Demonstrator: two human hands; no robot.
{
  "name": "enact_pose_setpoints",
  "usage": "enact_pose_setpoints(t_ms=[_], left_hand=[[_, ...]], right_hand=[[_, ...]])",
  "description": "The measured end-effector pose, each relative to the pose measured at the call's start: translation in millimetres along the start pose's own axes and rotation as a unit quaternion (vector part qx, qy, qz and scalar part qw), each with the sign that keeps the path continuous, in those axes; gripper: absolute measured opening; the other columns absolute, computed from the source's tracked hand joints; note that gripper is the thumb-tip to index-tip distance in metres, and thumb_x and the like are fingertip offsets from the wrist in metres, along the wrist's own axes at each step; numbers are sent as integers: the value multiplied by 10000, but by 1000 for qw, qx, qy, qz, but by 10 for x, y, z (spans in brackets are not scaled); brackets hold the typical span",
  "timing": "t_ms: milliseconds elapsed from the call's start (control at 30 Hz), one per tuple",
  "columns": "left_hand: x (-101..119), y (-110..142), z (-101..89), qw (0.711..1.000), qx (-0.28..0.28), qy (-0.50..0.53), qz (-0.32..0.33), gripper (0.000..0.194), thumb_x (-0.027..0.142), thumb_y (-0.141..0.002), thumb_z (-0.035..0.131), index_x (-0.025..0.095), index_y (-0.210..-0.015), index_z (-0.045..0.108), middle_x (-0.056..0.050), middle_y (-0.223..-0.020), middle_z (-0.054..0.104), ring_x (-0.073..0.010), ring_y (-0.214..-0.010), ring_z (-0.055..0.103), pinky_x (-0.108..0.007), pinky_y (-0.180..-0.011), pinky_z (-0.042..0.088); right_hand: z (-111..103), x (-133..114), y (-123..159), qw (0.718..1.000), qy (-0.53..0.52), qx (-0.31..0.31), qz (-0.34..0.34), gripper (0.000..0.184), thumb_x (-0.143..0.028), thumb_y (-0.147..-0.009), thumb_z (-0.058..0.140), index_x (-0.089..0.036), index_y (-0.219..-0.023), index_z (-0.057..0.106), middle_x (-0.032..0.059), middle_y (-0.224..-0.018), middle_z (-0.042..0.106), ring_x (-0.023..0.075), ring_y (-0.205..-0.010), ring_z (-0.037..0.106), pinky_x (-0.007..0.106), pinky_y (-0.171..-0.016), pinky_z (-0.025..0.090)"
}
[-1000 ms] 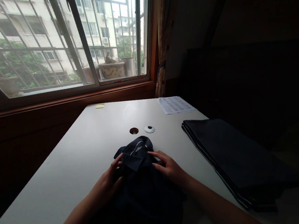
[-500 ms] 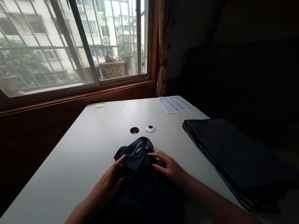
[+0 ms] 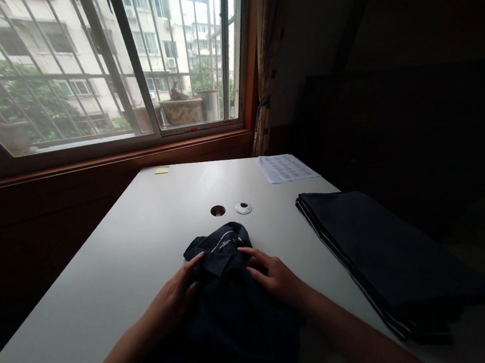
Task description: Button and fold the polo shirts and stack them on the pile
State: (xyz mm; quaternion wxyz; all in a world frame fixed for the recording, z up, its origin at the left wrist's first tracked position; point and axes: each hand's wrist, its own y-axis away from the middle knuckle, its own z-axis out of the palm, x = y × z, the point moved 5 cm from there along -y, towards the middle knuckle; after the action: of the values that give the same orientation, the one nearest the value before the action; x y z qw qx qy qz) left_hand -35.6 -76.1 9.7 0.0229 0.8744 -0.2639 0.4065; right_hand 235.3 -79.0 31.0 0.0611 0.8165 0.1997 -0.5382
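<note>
A dark navy collared shirt (image 3: pixel 239 314) lies bunched on the white table (image 3: pixel 116 264) in front of me. Its collar points away from me, and white lettering shows on the inside of the neck. My left hand (image 3: pixel 180 292) grips the left side of the collar, its index finger lying along the edge. On the opposite side, my right hand (image 3: pixel 271 271) pinches the collar between fingers and thumb. Deep shadow hides the lower part of the shirt and some of the fingers.
To the right lies a stack of folded dark cloth (image 3: pixel 379 248) with pale edges. Printed sheets (image 3: pixel 287 167) rest at the far right corner, and a yellow sticky note (image 3: pixel 162 170) at the far left. A round cable hole (image 3: pixel 218 211) and its white cover (image 3: pixel 243 208) sit mid-table.
The fingers of my right hand have shifted slightly left on the collar, and the neck lies a little wider. My left hand has barely moved.
</note>
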Motion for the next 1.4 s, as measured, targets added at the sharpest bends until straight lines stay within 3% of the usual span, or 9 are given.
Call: enact_pose_setpoints(t_ms=[167,333,633,800,900,1067,1267,1333,1400], left_hand=[[-13,-1,-6,1000,-2,8,-10,523,350,-1036,410,326,-1547,300,-98,-1440,564,-269,-1256,602,-440,-1030,516],[3,-3,-23,1000,6,9,-15,511,343,-1035,401,336,-1539,319,-78,-1446,565,-263,-1275,591,-416,-1037,510],[48,-8,-103,996,80,19,-32,483,376,-1028,383,315,-1507,379,-77,-1257,650,-232,-1085,677,-341,-871,575],[127,-1,-189,982,122,113,-88,476,448,-1016,405,298,-1468,417,-56,-1168,617,-162,-829,675,-288,-724,571],[134,-25,-228,958,130,223,-125,500,491,-982,478,291,-1439,437,-55,-1177,600,-187,-899,677,-291,-729,573],[88,-40,-258,914,41,361,-181,614,521,-908,616,270,-1440,439,-105,-1283,601,-276,-1065,671,-387,-854,577],[200,99,-239,893,-129,378,-209,830,417,-864,730,344,-1553,272,-105,-1393,580,-309,-1199,616,-478,-1021,494],[290,97,-225,896,-134,385,-180,846,371,-835,766,336,-1546,308,-96,-1463,533,-316,-1262,570,-482,-1076,453],[384,80,-234,901,-110,390,-155,772,353,-826,774,323,-1503,404,-73,-1519,481,-314,-1332,511,-456,-1123,416]], right_hand=[[-2,2,17,1000,-10,-9,-12,540,-347,-958,585,-313,-1482,460,59,-1231,704,248,-1073,684,421,-955,525],[18,-1,18,997,-66,-29,-38,488,-345,-946,607,-306,-1428,544,61,-1333,655,262,-1192,634,456,-1034,498],[25,67,32,992,-119,-14,-27,309,-298,-851,729,-265,-1157,742,63,-1118,700,233,-993,691,384,-892,560],[-5,83,23,991,-134,8,-4,211,-261,-818,736,-238,-1027,746,42,-1021,710,217,-957,671,355,-873,534],[-21,105,20,988,-153,23,10,170,-265,-809,725,-229,-976,725,26,-953,701,200,-887,656,323,-801,526],[-125,120,37,984,-156,92,6,146,-264,-803,710,-230,-944,693,0,-869,658,167,-778,605,279,-701,484],[-468,50,100,958,-69,279,-8,165,-337,-818,690,-220,-933,666,1,-852,665,189,-787,606,308,-753,481],[-568,-34,105,954,-22,298,-14,148,-323,-826,668,-223,-936,668,11,-919,686,210,-875,629,334,-839,482],[-633,-163,89,965,27,259,-15,118,-296,-834,646,-226,-925,673,17,-959,699,224,-935,642,354,-894,474]])
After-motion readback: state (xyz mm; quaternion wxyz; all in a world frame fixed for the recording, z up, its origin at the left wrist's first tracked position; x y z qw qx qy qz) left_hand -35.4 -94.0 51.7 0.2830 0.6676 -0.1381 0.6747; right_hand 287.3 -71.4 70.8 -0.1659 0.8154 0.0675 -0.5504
